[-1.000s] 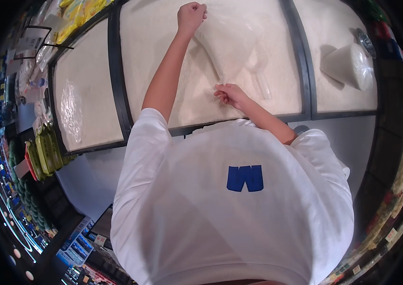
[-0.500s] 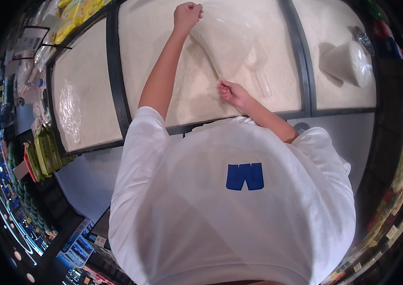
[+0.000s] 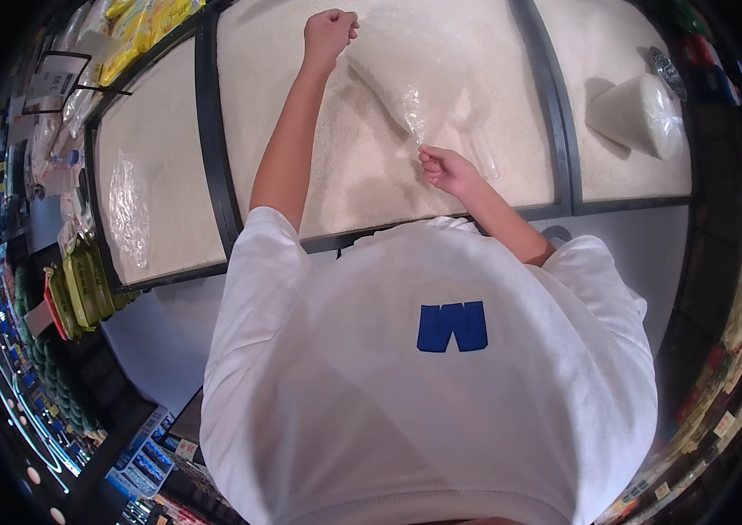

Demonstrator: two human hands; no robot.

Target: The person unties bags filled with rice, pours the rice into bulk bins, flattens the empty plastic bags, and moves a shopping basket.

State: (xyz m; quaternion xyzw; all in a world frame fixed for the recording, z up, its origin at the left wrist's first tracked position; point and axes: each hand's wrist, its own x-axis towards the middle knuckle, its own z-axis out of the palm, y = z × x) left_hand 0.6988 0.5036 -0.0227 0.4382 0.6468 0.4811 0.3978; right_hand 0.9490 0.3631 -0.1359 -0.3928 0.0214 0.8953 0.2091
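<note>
A clear plastic bag [image 3: 414,96] is stretched between my two hands over the middle bin of pale, rice-like grain [image 3: 301,175]. At the far side, my left hand [image 3: 331,33] is closed on one edge of it. Nearer to me, my right hand [image 3: 449,168] pinches a gathered, crinkled part of the bag between thumb and fingers. Through the film the grain shows, and I cannot tell whether anything is inside. Right of the bag, a clear tube-like piece [image 3: 486,156] lies on the grain.
Dark dividers [image 3: 216,131] separate the bins. A filled white bag [image 3: 637,118] lies in the right bin, and crumpled clear plastic [image 3: 129,210] in the left. Green packets [image 3: 82,293] hang at the left, below a price sign [image 3: 54,83]. Yellow packages [image 3: 133,39] are at the upper left.
My left hand has moved slightly left and towards me. The right hand has shifted a little right and away from me, and the bag between them is now gathered near it.
</note>
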